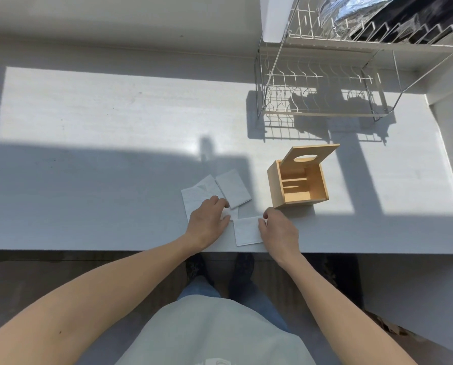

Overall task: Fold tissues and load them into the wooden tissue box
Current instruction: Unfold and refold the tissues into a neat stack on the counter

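A wooden tissue box (299, 192) stands on the white counter, its slotted lid (312, 154) tilted up and the inside bare. Left of it lie white tissues: a folded one (233, 188) farthest back, a flat unfolded sheet (196, 196) beside it, and a folded one (246, 230) near the counter's front edge. My left hand (209, 222) rests palm down on the flat sheet. My right hand (278, 229) pinches the right edge of the near folded tissue with fingertips.
A white wire dish rack (323, 85) stands at the back right, with dark and silvery bags on its top shelf. The counter's front edge (114, 251) runs just below my hands. A wall closes the right side.
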